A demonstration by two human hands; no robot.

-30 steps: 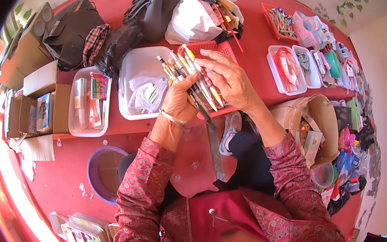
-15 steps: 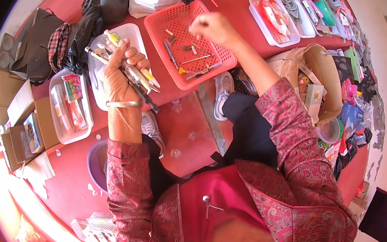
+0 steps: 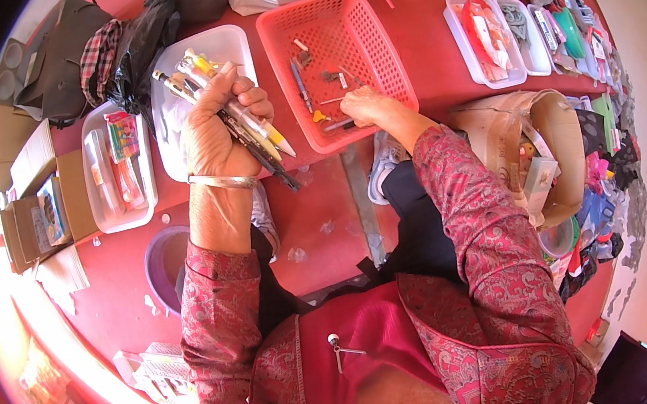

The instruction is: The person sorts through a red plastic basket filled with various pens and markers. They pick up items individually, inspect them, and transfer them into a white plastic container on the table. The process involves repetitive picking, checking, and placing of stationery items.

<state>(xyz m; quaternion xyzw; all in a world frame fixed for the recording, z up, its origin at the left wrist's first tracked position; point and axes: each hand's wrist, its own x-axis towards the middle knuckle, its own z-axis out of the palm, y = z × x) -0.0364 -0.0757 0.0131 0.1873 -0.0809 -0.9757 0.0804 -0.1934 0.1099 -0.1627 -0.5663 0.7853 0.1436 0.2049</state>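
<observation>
Red table (image 3: 432,35), cluttered trays, left hand (image 3: 214,131) gripping pens (image 3: 236,116), right hand (image 3: 364,106) perhaps pinching inside basket (image 3: 333,51)

Single head-worn fisheye view, looking steeply down from above the person's chest, facing a red table (image 3: 433,43) toward 12 o'clock, close to both hands, forearms entering from 6 o'clock, straight edges bowing at the dark round rim.

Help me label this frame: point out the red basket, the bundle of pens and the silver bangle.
red basket (image 3: 365,15): head view, bare mesh floor near its far side.
bundle of pens (image 3: 250,126): head view, shafts below the left hand's fingers.
silver bangle (image 3: 222,182): head view, band across the left wrist.
</observation>
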